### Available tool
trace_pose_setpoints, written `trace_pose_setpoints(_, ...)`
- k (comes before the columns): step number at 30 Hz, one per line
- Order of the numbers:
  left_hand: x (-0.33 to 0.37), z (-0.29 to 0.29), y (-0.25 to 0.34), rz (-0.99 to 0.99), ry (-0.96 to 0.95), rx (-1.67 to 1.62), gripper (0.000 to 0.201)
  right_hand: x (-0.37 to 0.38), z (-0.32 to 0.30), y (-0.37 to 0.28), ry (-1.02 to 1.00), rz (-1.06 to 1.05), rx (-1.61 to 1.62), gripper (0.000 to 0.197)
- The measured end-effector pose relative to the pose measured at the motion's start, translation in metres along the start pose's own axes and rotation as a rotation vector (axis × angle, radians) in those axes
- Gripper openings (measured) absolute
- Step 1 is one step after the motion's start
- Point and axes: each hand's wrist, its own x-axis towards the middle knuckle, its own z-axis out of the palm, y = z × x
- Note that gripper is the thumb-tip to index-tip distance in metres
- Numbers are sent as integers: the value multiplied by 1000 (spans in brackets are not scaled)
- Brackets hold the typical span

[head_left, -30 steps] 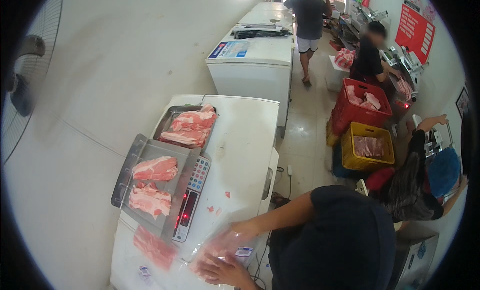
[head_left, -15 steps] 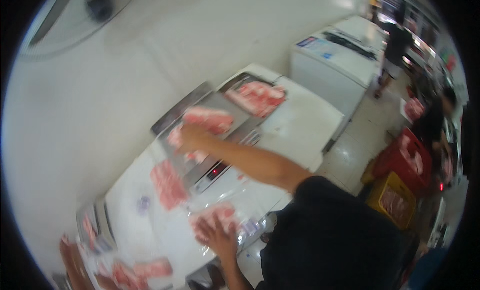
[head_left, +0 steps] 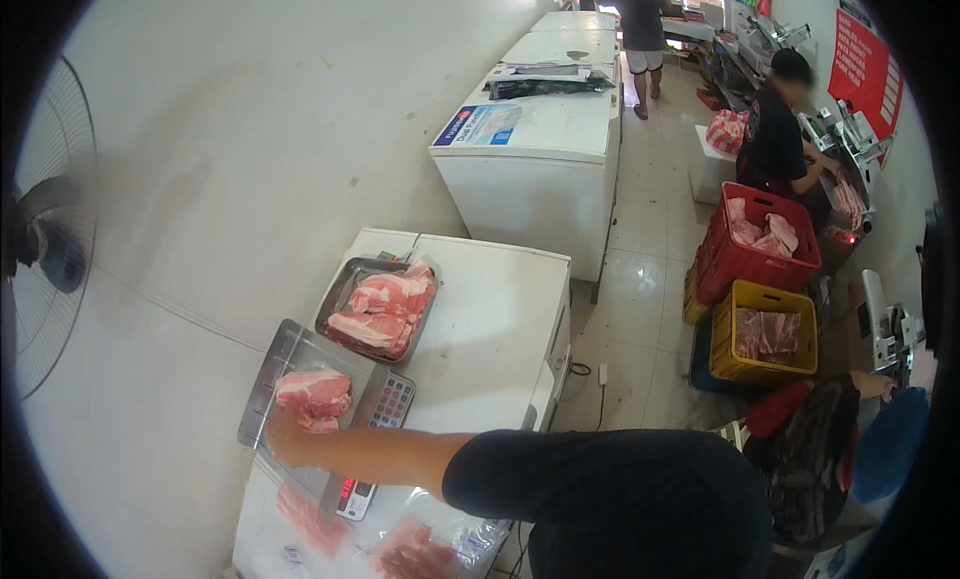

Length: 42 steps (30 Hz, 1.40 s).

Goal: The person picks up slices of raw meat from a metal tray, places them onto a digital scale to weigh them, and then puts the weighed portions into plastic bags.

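Observation:
My right hand reaches left across the white worktop to the steel pan of a digital scale. It touches the raw meat there, at its near-left edge. The fingers are blurred and partly hidden, so their grip does not show. On the scale's near side are a red-lit display and a keypad. Near the lower edge lie a flat, blurred slab of meat and meat in a clear plastic bag. My left hand is out of view.
A metal tray of meat stands beyond the scale. White chest freezers line the wall; a fan is at left. Red and yellow crates hold meat at right, near a person at a machine.
My view has swung right and up, bringing more of the freezers and room into sight. My right hand stays at the scale. My left hand, earlier spread on the bagged meat, has left the view.

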Motion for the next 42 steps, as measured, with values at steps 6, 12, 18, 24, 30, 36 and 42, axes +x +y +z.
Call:
trace_pose_setpoints(6,6,-4,54,151,105,-136,61,12,-15,46,-181,-91,-17,62)
trace_pose_setpoints(12,-20,19,70,153,175,-281,56,14,-8,48,-233,-149,-24,53)
trace_pose_setpoints(18,-62,33,85,-27,264,-404,54,10,-1,50,-184,-233,33,43)
trace_pose_setpoints(24,-76,31,106,-84,242,-308,53,29,-6,76,-94,-443,443,35)
trace_pose_setpoints(30,-53,-19,186,-82,364,-454,56,-20,-74,85,49,-673,1015,49)
trace_pose_setpoints(36,32,-38,232,-54,557,-1010,43,-133,-92,149,-339,-1025,1070,66)
trace_pose_setpoints(42,34,-8,264,-316,332,-1175,29,-260,-56,234,-907,-570,1986,80)
